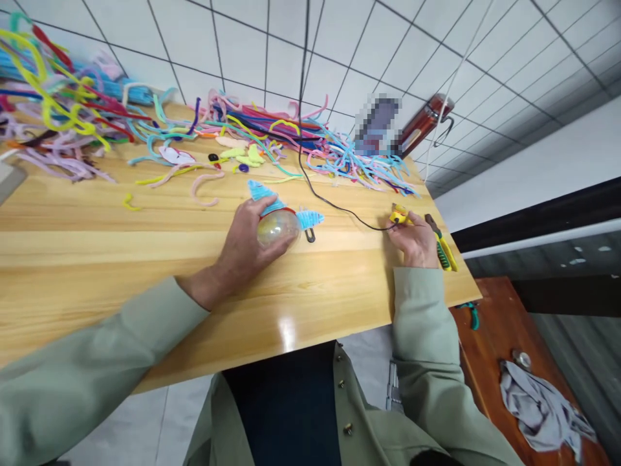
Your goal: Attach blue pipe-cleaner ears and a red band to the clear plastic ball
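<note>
Work surface: a light wooden table (145,259) with a glossy finish, standing on a white tiled floor (388,52) with dark grout lines.

Left hand (247,243): its fingers are curled and clamped on a clear plastic ball (278,226) fitted with light-blue fuzzy fins. The ball rests on the table near its centre.

Right hand (414,243): its fingers are closed on a small yellow corded tool (400,215) at the table's right edge. A thin black cord (334,204) runs from the tool across the surface. Yellow-and-green-handled pliers (444,249) lie just beside this hand.

A loose multicoloured pile of pipe cleaners (72,110) covers the far side of the table.

To the right, a lower reddish-brown wooden bench (495,330) carries a crumpled grey cloth (538,408).
</note>
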The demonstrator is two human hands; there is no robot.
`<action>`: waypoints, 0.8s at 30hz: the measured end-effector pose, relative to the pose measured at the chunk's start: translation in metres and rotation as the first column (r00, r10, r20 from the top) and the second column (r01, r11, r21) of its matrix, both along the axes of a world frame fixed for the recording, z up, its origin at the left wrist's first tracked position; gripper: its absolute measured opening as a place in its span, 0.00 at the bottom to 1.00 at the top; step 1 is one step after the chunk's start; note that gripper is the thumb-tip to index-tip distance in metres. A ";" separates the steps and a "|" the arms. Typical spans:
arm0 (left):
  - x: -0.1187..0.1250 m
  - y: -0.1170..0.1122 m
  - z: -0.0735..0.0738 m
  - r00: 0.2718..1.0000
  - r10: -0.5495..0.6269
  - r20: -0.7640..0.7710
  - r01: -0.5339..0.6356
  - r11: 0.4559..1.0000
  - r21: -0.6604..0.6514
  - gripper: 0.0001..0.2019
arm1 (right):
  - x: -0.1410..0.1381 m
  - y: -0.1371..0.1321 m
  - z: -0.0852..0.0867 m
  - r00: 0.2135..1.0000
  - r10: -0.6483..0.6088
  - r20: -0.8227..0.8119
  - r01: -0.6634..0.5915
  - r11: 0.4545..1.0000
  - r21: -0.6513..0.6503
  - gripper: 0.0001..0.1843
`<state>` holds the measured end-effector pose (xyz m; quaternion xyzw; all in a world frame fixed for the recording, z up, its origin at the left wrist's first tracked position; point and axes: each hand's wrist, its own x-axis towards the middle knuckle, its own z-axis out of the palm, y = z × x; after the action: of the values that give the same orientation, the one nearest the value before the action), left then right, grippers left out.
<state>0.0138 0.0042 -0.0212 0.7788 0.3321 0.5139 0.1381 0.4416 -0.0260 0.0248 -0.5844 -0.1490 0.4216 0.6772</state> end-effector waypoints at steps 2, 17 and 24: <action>0.002 -0.001 0.001 1.000 0.005 -0.014 -0.005 1.000 -0.003 0.36 | -0.004 -0.019 -0.003 0.999 0.028 0.034 -0.028 1.000 -0.007 0.12; 0.004 -0.003 0.008 0.996 -0.078 -0.050 0.083 0.992 0.100 0.33 | -0.192 0.000 0.087 0.120 0.400 0.909 -0.703 0.681 -0.207 0.19; 0.006 0.000 0.006 0.990 -0.143 0.009 0.141 0.984 0.112 0.42 | -0.222 0.041 0.082 -0.109 0.410 0.906 -0.780 0.530 -0.333 0.21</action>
<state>0.0203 0.0038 -0.0150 0.8025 0.2457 0.5271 0.1337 0.2198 0.0148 0.1065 -0.4515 -0.8282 0.2175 0.2508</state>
